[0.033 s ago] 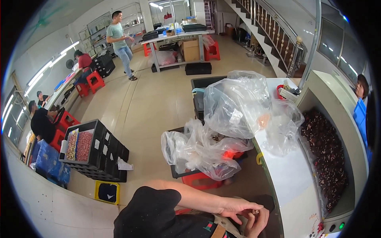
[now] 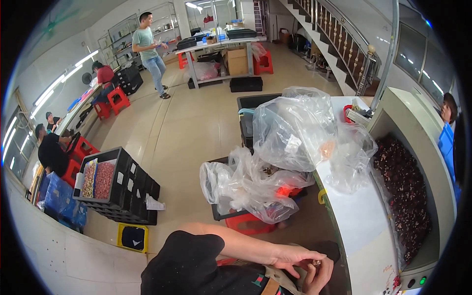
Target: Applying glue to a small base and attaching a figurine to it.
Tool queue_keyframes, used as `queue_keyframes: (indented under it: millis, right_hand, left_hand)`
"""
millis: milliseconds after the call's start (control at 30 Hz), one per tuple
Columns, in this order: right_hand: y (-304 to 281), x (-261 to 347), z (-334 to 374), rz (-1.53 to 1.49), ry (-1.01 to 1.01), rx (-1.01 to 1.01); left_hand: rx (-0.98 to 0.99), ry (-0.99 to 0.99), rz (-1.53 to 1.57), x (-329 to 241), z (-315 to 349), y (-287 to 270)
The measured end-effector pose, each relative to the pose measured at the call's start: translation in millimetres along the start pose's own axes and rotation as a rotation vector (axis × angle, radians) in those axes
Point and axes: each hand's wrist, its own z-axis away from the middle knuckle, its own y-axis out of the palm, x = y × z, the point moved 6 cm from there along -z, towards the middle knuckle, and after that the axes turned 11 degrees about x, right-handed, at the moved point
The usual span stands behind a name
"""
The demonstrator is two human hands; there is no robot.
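Low at the front, just left of the white table [image 2: 356, 216], my two hands meet over a small dark brown, pale-flecked piece [image 2: 317, 263]. My left hand [image 2: 294, 255] reaches across from the left, its fingertips closed on the piece from above. From below, the fingers of my right hand [image 2: 320, 278] curl round it. Its exact kind is too small to make out. Beyond the table, a grey machine housing [image 2: 388, 110] holds a heap of dark red-brown pieces with pale flecks [image 2: 402, 191].
Clear plastic bags [image 2: 295, 130] cover the table's far end and a black crate [image 2: 216, 212] on a red stool [image 2: 248, 225]. Stacked black crates [image 2: 132, 182] and a yellow bin [image 2: 129, 237] stand left. Several people are around, one standing [image 2: 150, 49] by a far table.
The standing person at the back has shifted their forearms slightly. My hands and the piece look the same.
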Motion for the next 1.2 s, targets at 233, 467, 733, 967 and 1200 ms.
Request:
queue_keyframes:
  millis: [233,467,733,967,1200]
  right_hand:
    - [10.7,-2.2,-10.0,-0.056,0.059,0.010]
    - [4.3,-1.2,4.9,-0.066,0.140,-0.023]
    - [2.4,-3.7,16.9,-0.054,0.138,-0.074]
    - [-2.0,-8.7,26.3,-0.026,0.166,-0.102]
    - [-11.3,-12.4,42.0,-0.017,0.224,-0.160]
  left_hand:
    - [0.007,-0.006,-0.015,-2.8,1.9,-7.7]
    - [0.063,-0.039,-0.047,2.3,0.2,5.0]
    - [0.081,-0.073,-0.057,9.5,-7.2,7.0]
    - [0.073,-0.093,-0.040,15.5,-18.7,5.6]
    - [0.109,-0.147,-0.052,20.7,-32.1,13.9]
